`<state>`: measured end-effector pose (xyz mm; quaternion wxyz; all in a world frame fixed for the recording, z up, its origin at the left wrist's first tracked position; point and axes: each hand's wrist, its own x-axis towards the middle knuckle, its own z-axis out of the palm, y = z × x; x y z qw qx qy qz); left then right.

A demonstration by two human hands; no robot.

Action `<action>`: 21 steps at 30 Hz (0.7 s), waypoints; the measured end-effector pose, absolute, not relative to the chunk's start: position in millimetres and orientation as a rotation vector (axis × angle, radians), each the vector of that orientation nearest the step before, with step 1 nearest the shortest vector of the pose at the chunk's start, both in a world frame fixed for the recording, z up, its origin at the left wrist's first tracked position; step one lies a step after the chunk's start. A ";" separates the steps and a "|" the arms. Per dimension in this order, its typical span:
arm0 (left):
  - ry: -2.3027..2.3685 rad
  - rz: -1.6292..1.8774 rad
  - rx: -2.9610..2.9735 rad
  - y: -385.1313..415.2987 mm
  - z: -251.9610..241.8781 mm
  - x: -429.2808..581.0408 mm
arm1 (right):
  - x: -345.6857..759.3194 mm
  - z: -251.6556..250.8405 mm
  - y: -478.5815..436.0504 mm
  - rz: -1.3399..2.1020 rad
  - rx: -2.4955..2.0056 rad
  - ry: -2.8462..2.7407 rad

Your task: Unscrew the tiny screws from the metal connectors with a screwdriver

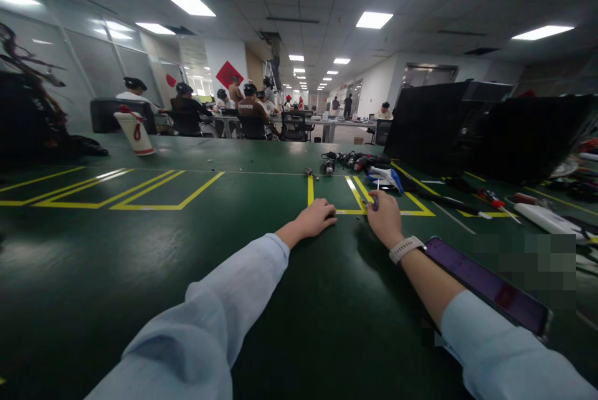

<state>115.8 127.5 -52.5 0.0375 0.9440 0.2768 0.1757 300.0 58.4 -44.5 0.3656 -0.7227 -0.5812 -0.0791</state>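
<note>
My left hand [315, 218] rests palm down on the green tabletop [196, 244], its fingers loosely bent beside the yellow tape outlines, and nothing shows in it. A little to the right, my right hand [385, 218] is raised just over the tape, fingers closed in a pinch. From that grip a small tool [378, 185] with a thin pale shaft points upward; its handle is mostly hidden by the fingers. Just beyond lie blue-and-white handled pliers [387, 178]. Dark round metal parts [327, 167] and a smaller metal piece [308, 172] sit past my left hand.
A phone [486, 285] lies under my right forearm. A paper cup [135, 131] stands at the far left. Dark monitors [430, 129], a red-handled screwdriver [495, 199] and a white power strip [544, 218] occupy the right side. People sit at desks beyond.
</note>
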 end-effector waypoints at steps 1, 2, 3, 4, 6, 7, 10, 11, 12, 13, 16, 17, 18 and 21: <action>0.833 0.546 2.893 130.8 -52.8 119.5 | 304.8 -46.1 60.7 -0.187 -1.881 -1.485; 0.818 0.553 2.888 133.4 -53.1 122.3 | 308.5 -48.1 63.0 -0.165 -1.902 -1.483; 0.803 0.563 2.884 135.2 -53.2 124.3 | 311.2 -50.3 65.2 -0.140 -1.921 -1.486; 0.790 0.578 2.879 136.1 -53.2 125.5 | 313.1 -52.6 67.2 -0.114 -1.937 -1.491; 0.780 0.630 2.869 135.5 -53.0 125.6 | 315.4 -56.6 70.6 -0.070 -1.967 -1.490; 0.785 0.668 2.864 134.2 -52.7 124.8 | 316.0 -58.0 71.7 -0.053 -1.980 -1.485; 0.843 0.803 2.840 126.6 -51.9 120.8 | 316.9 -59.5 71.8 -0.022 -1.998 -1.457; 0.871 0.860 2.830 122.8 -51.6 119.2 | 316.9 -59.1 70.7 -0.017 -1.995 -1.447; 0.893 0.916 2.821 118.2 -51.5 117.5 | 316.8 -58.4 69.1 -0.013 -1.989 -1.438; 0.911 0.979 2.812 112.7 -51.4 115.5 | 316.4 -57.4 67.1 -0.011 -1.981 -1.428; 0.906 1.068 2.805 89.6 -50.8 107.6 | 311.8 -53.3 60.0 -0.015 -1.942 -1.389; 0.890 1.048 2.814 80.1 -50.3 103.8 | 308.3 -51.6 57.3 -0.018 -1.924 -1.377; 0.867 1.004 2.831 70.1 -49.5 99.5 | 303.4 -49.8 54.3 -0.022 -1.906 -1.368; 0.843 0.892 2.844 40.2 -45.8 83.0 | 279.1 -43.6 41.1 0.012 -1.789 -1.374</action>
